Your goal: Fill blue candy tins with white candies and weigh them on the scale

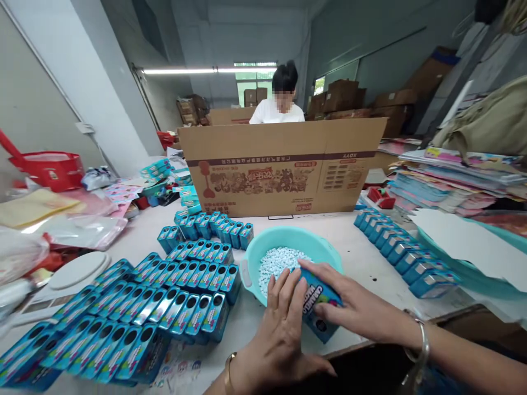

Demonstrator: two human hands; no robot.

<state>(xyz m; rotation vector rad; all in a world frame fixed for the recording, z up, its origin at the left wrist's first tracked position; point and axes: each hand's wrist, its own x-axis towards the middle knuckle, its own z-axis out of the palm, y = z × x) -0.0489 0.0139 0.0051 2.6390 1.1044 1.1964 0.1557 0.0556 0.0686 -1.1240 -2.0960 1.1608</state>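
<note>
I have the right hand's [354, 302] grip wrapped round a blue tin [323, 296] at the near side of a pellet bowl [325, 244]; the left hand's [278, 334] grip, beside it, I cannot tell. Standing tins [191, 315] crowd the tabletop [356, 258] leftward, and a carton [284, 156] blocks the far side

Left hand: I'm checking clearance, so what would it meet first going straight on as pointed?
Probably the small pale-blue pellets in the round turquoise plastic basin, though depth is unclear.
</note>
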